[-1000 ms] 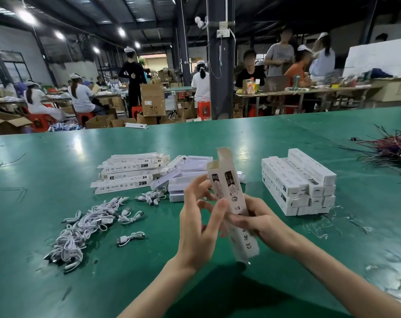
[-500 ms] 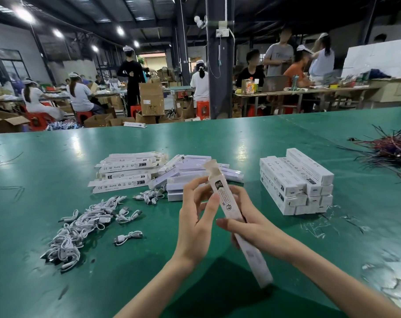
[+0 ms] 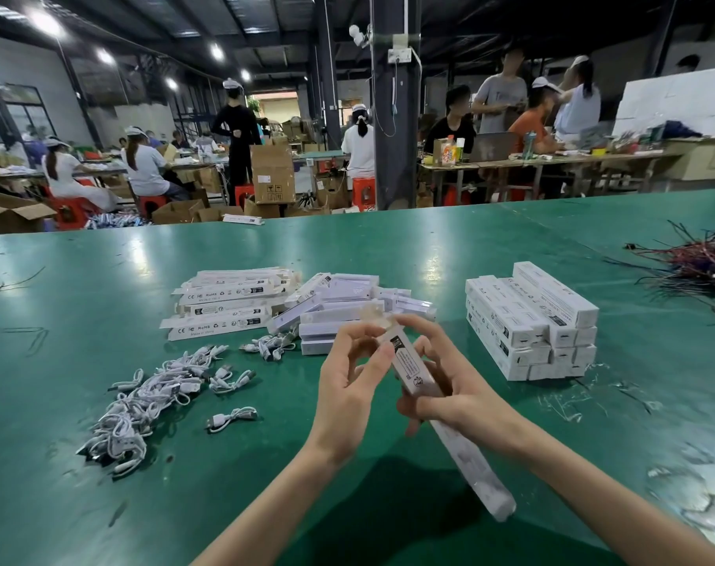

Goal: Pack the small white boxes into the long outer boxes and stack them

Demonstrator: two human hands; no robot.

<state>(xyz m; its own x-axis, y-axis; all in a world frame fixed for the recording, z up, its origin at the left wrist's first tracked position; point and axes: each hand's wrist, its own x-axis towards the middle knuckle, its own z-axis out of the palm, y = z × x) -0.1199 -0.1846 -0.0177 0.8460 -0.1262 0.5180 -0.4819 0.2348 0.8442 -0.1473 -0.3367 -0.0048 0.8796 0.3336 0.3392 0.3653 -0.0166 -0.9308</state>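
The long white printed cardboard box point(image 3: 410, 363) has tipped lower, right fingers point(image 3: 431, 335) clamping its middle steady so left fingers point(image 3: 362, 332) can pinch its flap closed.

I hold the long white printed cardboard box point(image 3: 466, 463) slanted, flap end toward eleven o'clock. The stack of closed white boxes point(image 3: 531, 320) sits at two o'clock.

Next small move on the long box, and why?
Probably tuck the top flap in with the left hand. The right hand grips the tilted long box mid-body, the left hand pinches near its top end, and the flap looks not yet tucked.
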